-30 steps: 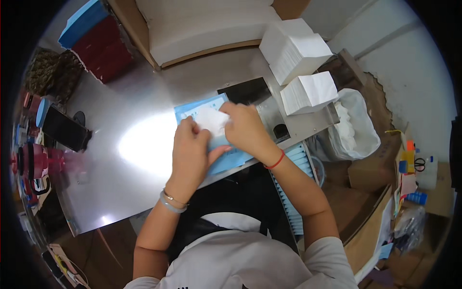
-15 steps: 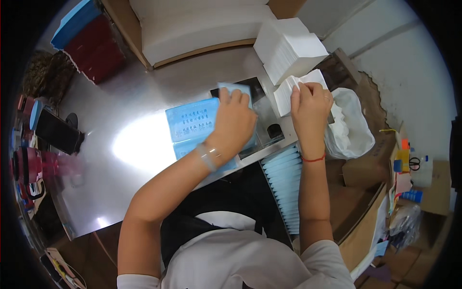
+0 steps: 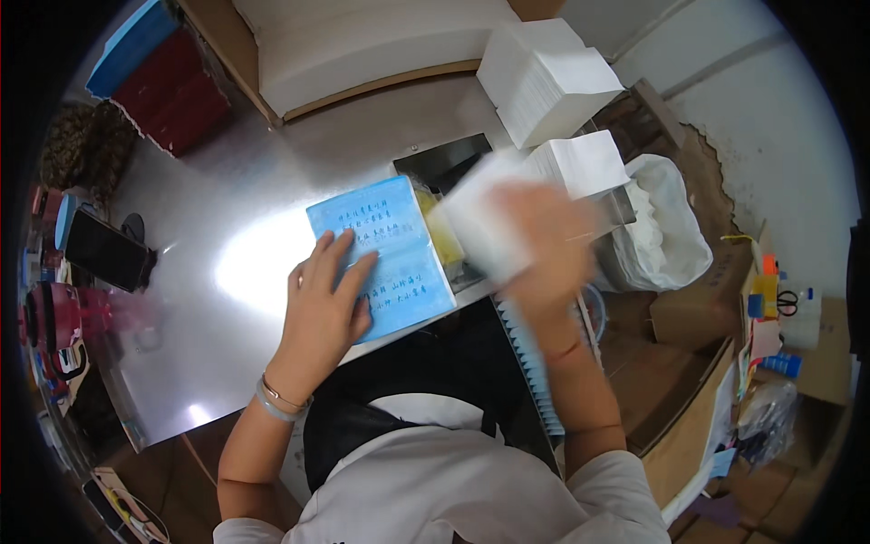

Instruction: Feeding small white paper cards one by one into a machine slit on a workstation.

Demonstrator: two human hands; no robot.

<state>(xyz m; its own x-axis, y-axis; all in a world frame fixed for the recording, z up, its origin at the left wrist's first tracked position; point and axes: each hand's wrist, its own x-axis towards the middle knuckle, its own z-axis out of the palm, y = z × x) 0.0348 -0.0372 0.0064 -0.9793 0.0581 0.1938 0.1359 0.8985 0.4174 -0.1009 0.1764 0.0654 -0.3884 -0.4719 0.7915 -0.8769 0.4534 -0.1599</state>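
A shiny, light-blue, rectangular printed wrapper (image 3: 408, 258) lies mid-frame, the left hand (image 3: 322, 295) resting on it, fingers apart. Right of centre, the right hand (image 3: 548, 240) blurs across a white paper sheet (image 3: 478, 210); I can't tell its fingers' grip. A block-shaped white paper stack (image 3: 591, 165) stands upper right.

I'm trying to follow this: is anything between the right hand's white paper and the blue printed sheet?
Only a yellow strip shows, along the right edge of the blue printed sheet; the white paper is blurred.

Workshop — metal bench (image 3: 236, 181), paper stacks (image 3: 594, 168)
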